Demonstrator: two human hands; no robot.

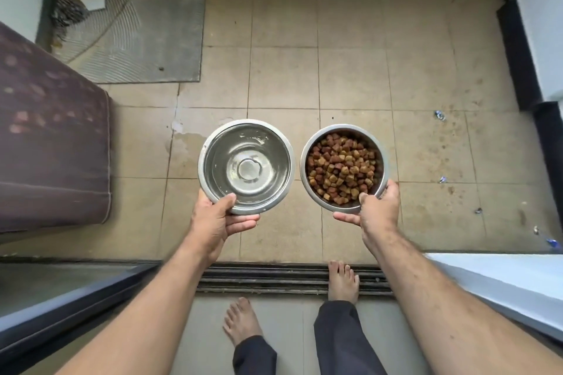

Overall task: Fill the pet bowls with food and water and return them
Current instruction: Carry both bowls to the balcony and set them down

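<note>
At the far left a dark patterned cushion lies on the tiled floor, with a grey ribbed mat beyond it near the corner. A damp patch shows on the tiles just left of the bowls.

The left hand holds the water bowl out over the tiles. Its thumb is hooked over the near rim and its fingers are curled beneath, so the hand is clasped on the bowl. The bowl is steel and seems to hold clear water, judging by the glints on the surface. It should be rigid and fairly heavy for its size, and the polished wall could be slick if wet. The contents will slosh at any tilt, so it wants to travel level and be set down flat. The rolled rim with support under the base looks like the right place to hold it.

Just beside it, not touching, the right hand grips the food bowl the same way, thumb on the near rim and fingers underneath. It is heaped with brown kibble. This load is lighter and dry, but loose pieces near the rim could roll out if the bowl tips.

Both bowls look filled, so what remains is lowering them to the floor. Bare feet stand at the door track below. Small scraps of litter dot the tiles to the right.
</note>
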